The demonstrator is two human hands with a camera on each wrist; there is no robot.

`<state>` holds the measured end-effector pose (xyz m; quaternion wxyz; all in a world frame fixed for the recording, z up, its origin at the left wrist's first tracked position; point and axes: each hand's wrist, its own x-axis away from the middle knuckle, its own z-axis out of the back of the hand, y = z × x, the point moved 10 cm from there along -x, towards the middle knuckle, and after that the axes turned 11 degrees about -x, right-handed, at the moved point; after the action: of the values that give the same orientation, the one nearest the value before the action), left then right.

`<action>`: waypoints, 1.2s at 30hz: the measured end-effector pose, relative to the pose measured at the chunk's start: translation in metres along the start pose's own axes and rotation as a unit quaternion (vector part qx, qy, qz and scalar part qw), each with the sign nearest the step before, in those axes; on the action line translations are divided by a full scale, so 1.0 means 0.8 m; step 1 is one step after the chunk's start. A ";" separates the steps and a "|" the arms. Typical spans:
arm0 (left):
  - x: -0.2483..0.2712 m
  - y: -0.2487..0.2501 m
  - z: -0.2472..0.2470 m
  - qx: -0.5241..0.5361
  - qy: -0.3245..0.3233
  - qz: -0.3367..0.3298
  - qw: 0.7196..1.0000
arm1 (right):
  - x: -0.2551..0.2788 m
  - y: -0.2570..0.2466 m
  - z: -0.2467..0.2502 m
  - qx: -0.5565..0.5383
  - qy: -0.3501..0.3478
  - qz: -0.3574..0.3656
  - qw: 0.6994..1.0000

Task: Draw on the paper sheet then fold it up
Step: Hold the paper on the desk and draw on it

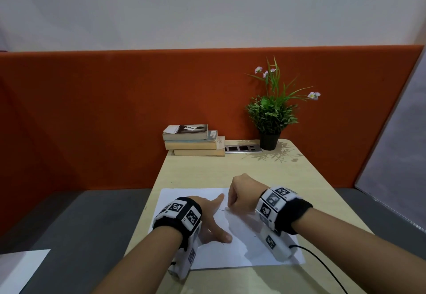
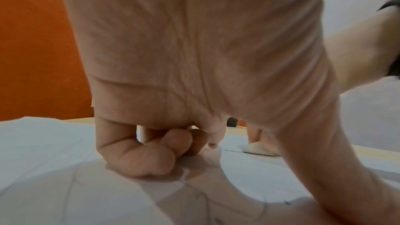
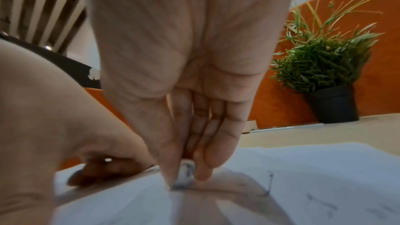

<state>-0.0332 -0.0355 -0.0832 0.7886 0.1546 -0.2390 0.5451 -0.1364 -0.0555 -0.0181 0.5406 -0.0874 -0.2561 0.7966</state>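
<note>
While left hand [image 1: 208, 215] steadies paper sheet [image 1: 184, 198], right hand [image 1: 242, 195] pinches upright pen [image 3: 186, 172].

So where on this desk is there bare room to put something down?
Bare table lies between the paper sheet and the books, plant pot and socket strip. The right edge is free too. The near middle is crowded: left hand and right hand rest on the sheet.
</note>
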 end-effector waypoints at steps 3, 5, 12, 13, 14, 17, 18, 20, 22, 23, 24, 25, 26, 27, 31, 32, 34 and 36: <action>0.000 -0.002 -0.001 0.001 0.005 0.005 1.000 | 0.023 -0.004 -0.018 -0.017 -0.079 0.031 0.996; 0.000 -0.001 0.001 -0.008 0.017 0.005 1.000 | 0.028 -0.005 -0.017 -0.012 -0.100 0.042 0.994; 0.001 0.000 0.002 -0.006 0.004 0.000 1.000 | -0.001 0.003 0.013 -0.002 0.031 -0.007 1.000; 0.001 0.001 0.002 -0.006 0.000 -0.002 1.000 | 0.002 0.002 0.010 -0.001 0.031 -0.005 1.000; 0.002 0.002 0.002 -0.006 -0.002 -0.005 1.000 | 0.006 0.002 0.003 -0.009 0.022 -0.003 1.000; 0.006 0.004 0.004 -0.014 0.010 0.000 1.000 | 0.022 0.001 -0.021 -0.055 -0.043 0.010 0.998; 0.008 0.005 0.004 -0.017 0.017 0.004 1.000 | 0.027 -0.001 -0.027 -0.057 -0.067 0.015 0.996; 0.012 0.006 0.007 -0.029 0.026 0.006 0.999 | 0.027 -0.005 -0.027 -0.046 -0.088 0.023 0.995; 0.013 0.008 0.008 -0.033 0.024 -0.003 0.999 | 0.014 -0.005 -0.017 -0.031 -0.065 0.018 0.997; 0.013 0.009 0.008 -0.032 0.021 -0.007 0.999 | 0.005 -0.005 -0.009 -0.030 -0.043 0.013 0.999; 0.013 0.010 0.008 -0.027 0.017 -0.011 0.999 | -0.002 -0.004 -0.002 -0.030 -0.020 0.006 0.999; 0.012 0.009 0.007 -0.023 0.014 -0.012 1.000 | -0.008 -0.004 0.002 -0.030 0.000 0.000 1.000; 0.013 0.010 0.008 -0.022 0.012 -0.014 1.000 | -0.012 -0.005 0.004 -0.027 0.012 -0.002 1.000; 0.013 0.010 0.009 -0.020 0.011 -0.016 1.000 | -0.013 -0.007 0.003 -0.022 0.018 -0.001 1.000; 0.013 0.013 0.009 -0.018 0.004 -0.016 1.000 | 0.001 -0.003 -0.017 -0.050 -0.032 0.009 0.998; 0.013 0.012 0.009 -0.022 0.008 -0.009 1.000 | 0.007 -0.003 -0.025 -0.063 -0.062 0.012 0.996; 0.012 0.010 0.010 -0.026 0.015 0.000 1.000 | 0.014 -0.003 -0.032 -0.063 -0.104 0.019 0.992; 0.011 0.009 0.009 -0.020 0.007 -0.001 1.000 | 0.008 -0.007 -0.023 -0.038 -0.087 0.028 0.995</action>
<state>-0.0389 -0.0291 -0.0725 0.7939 0.1352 -0.2441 0.5403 -0.1270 -0.0422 -0.0303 0.4899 -0.0452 -0.3297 0.8058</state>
